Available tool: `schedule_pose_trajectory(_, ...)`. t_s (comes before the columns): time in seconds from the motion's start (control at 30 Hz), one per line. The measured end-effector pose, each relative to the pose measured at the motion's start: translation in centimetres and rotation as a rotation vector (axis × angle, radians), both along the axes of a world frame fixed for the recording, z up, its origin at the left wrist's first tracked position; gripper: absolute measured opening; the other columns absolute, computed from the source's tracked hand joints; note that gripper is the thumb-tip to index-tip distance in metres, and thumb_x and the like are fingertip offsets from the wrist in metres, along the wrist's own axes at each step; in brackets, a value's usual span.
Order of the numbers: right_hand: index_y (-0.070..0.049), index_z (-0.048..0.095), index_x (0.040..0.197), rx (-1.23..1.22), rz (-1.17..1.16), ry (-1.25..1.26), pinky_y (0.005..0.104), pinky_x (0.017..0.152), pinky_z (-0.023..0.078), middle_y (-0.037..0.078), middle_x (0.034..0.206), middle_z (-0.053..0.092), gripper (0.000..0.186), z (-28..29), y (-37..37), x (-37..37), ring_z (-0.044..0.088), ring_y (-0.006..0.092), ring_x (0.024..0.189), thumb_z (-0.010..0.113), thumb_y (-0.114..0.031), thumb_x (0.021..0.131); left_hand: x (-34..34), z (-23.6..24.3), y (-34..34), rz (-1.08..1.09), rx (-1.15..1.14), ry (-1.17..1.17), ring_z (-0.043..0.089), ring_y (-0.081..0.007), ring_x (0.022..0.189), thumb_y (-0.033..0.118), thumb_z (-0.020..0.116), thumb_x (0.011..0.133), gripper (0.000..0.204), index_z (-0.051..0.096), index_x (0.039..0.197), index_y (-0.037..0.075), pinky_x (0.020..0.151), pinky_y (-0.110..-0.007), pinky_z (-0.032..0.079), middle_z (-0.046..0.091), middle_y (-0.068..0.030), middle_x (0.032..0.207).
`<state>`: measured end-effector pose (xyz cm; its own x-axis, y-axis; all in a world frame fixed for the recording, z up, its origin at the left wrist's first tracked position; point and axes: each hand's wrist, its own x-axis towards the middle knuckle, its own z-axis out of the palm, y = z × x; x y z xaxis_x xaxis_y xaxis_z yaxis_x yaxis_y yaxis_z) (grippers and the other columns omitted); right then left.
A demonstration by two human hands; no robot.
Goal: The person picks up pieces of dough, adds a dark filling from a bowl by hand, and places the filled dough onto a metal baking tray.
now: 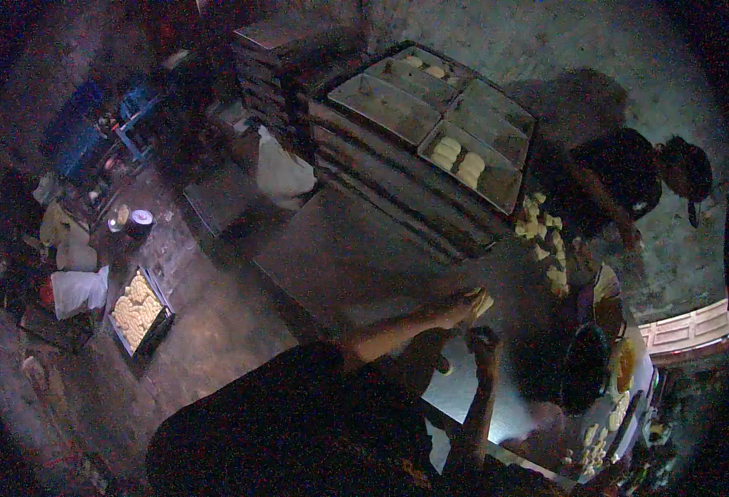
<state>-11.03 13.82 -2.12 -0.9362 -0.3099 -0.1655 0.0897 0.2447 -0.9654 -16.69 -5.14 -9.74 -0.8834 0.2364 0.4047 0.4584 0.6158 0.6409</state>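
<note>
My left arm reaches across the dim work table (331, 257), and my left hand (467, 306) is closed around a pale piece of dough (483, 303). Just nearer to me, my right hand (484, 341) is raised over the table, its fingers too dark to make out. A small pale bit (444, 365), perhaps dough, shows below the left forearm. Beyond my hands, several loose dough pieces (556, 269) lie in a line along the table. A metal pan set (385, 101) with divided wells rests on a stack; shaped dough loaves (459, 161) sit in its nearest well, smaller pieces in a far one.
At the right, one person (621, 170) leans in with an arm toward the dough, and another dark-haired person (586, 364) is closer. More dough rows (603, 435) lie at lower right. A filled tray (138, 311) and a white sack (284, 170) stand to the left.
</note>
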Motion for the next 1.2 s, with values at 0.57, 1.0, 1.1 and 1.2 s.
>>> schedule_pose_trajectory(0.57,0.002,0.069,0.114,0.767,-0.447,0.739,0.0341,0.088,0.054,0.015,0.119,0.070,0.034,12.8,-0.9,11.7,0.067,0.0199,0.095,0.078,-0.002,0.081,14.3,13.9,3.8,-0.219,0.955,-0.611,0.070,-0.0179,0.102,0.020,0.067,0.096,0.028,0.070,0.119,0.004,0.090,-0.031,0.055,0.071,-0.0117,0.120)
schedule_pose_trajectory(1.0,-0.002,0.061,0.108,-0.575,-0.541,-0.290,0.0299,0.070,0.052,0.007,0.093,0.065,0.024,10.7,5.3,17.3,0.063,0.0164,0.081,0.072,-0.007,0.088,12.7,18.6,8.4,-0.711,0.401,0.154,0.045,-0.0322,0.139,0.051,0.067,0.088,0.047,0.073,0.119,0.016,0.118,-0.051,0.030,0.061,-0.0057,0.140)
schedule_pose_trajectory(1.1,-0.004,0.061,0.110,-0.569,-0.332,-0.409,0.0281,0.060,0.045,0.004,0.085,0.064,0.024,11.2,7.8,17.3,0.058,0.0134,0.071,0.073,-0.012,0.091,13.2,15.3,12.0,-0.932,0.793,0.056,0.045,-0.0372,0.139,0.042,0.073,0.088,0.047,0.068,0.121,0.009,0.116,-0.051,0.033,0.057,-0.0200,0.139)
schedule_pose_trajectory(1.2,-0.007,0.057,0.119,-0.790,-0.144,-0.432,0.0347,0.078,0.056,0.007,0.099,0.071,0.034,9.2,11.4,17.7,0.066,0.0188,0.085,0.075,-0.013,0.091,13.7,14.0,15.4,-1.010,0.897,-0.021,0.039,-0.0415,0.141,0.031,0.082,0.083,0.063,0.055,0.135,0.008,0.115,-0.053,0.034,0.044,-0.0250,0.149)
